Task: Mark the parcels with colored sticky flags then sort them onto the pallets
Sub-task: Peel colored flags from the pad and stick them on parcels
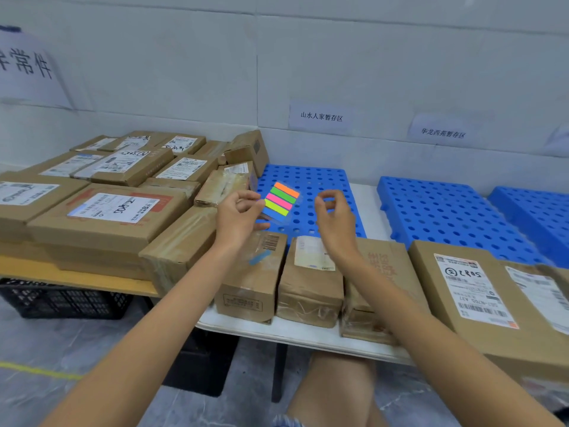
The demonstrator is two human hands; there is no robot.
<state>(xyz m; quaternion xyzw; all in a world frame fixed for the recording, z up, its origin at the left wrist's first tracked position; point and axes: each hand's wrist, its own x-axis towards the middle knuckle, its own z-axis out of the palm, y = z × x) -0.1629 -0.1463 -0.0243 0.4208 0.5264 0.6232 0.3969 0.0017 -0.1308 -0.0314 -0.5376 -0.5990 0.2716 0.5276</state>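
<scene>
Pinches the sticky flags [280, 202] by their left edge in the left hand [238, 215], over a blue pallet [323, 180] — strips slanting down to the right, orange uppermost, blue lowest. Holds the right hand [334, 215] alongside, fingers curled, clear of them.

White table [368, 208], blue pallets [452, 211] behind, cardboard parcels [311, 282] in front

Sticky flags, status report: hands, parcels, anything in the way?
Left hand pinches flag sheet; right hand curled, nothing seen in its grip. One blue flag on small front parcel. Nothing blocking blue pallet behind.
</scene>
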